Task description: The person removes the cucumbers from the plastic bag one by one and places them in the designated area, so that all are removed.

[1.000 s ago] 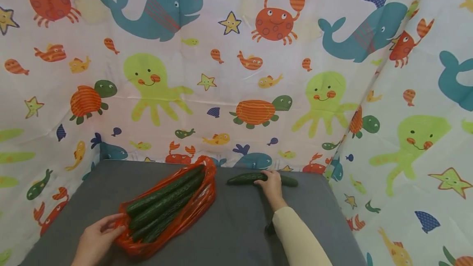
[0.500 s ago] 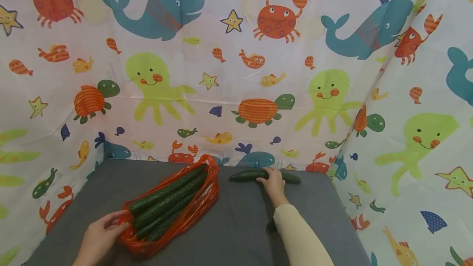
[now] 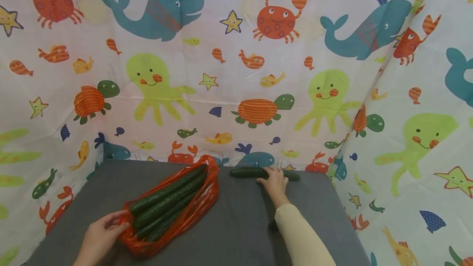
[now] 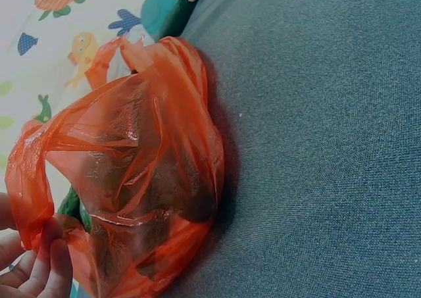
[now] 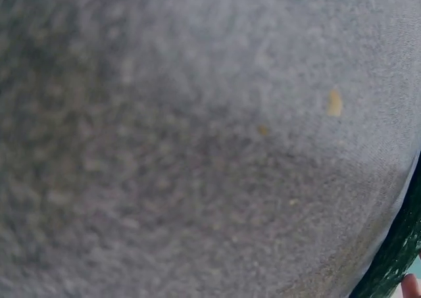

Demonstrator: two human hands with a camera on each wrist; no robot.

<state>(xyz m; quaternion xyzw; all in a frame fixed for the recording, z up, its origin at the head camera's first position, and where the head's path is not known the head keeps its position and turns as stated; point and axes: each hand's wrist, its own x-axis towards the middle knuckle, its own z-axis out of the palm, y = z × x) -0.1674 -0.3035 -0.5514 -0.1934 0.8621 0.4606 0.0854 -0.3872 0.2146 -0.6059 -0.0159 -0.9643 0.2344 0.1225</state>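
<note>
My left hand pinches the near edge of a thin orange plastic bag at the left of the table. Several long dark green cucumbers lie side by side in it, their near ends showing at its mouth. In the left wrist view, thumb and fingers hold a fold of the bag. At the table's back edge my right hand grips a single cucumber around its middle, fingers over the top and thumb on the near side. That cucumber lies sideways, partly cut off in the right wrist view.
A grey cloth covers the table. Behind and beside it hangs a white curtain printed with sea animals. A small dark object shows beside my right sleeve.
The single cucumber has turned slightly under my right hand, its left end shifting a little toward the back. My left hand keeps its hold on the bag. The head view has shifted slightly.
</note>
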